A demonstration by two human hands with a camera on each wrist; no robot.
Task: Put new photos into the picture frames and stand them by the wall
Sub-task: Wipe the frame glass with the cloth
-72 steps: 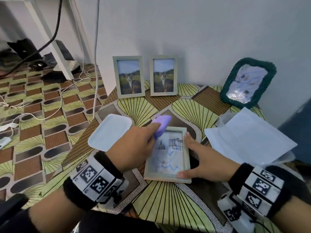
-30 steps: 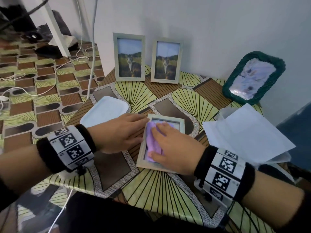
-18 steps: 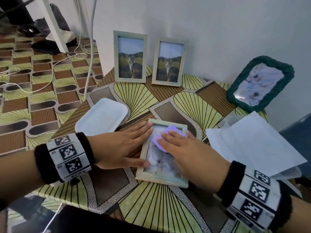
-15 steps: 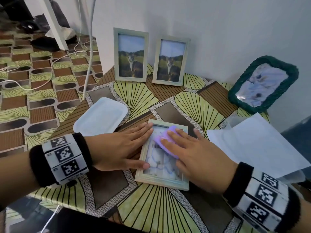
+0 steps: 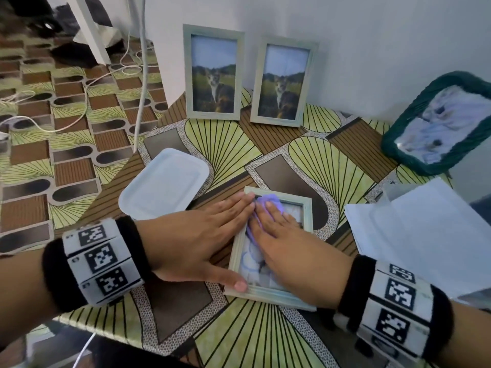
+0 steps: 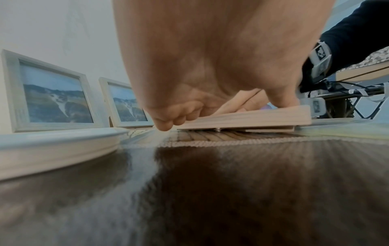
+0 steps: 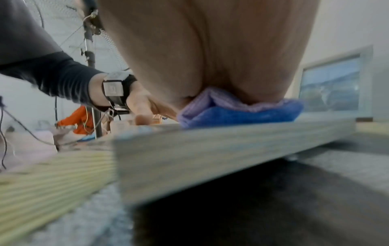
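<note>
- The purple cloth [image 5: 266,205] is pressed flat against the glass of the lying frame [image 5: 281,294] by the right hand [image 5: 285,244], its grip spread, fingers straight.
- The frame's left edge is steadied by the left hand [image 5: 191,247], grip likewise spread, thumb laid on the near corner.
- The frame is seen lying face up on the worktop [image 5: 252,338], well apart from the two standing frames [image 5: 214,75] by the wall [image 5: 345,30].
- The wipe is judged best done with even, light pressure, corner to corner, while the frame is kept pinned so that it cannot skate.
- A white lid [image 5: 164,185] is seen just beside the left hand; white sheets [image 5: 425,235] and a green-rimmed frame [image 5: 435,123] are to the right.
</note>
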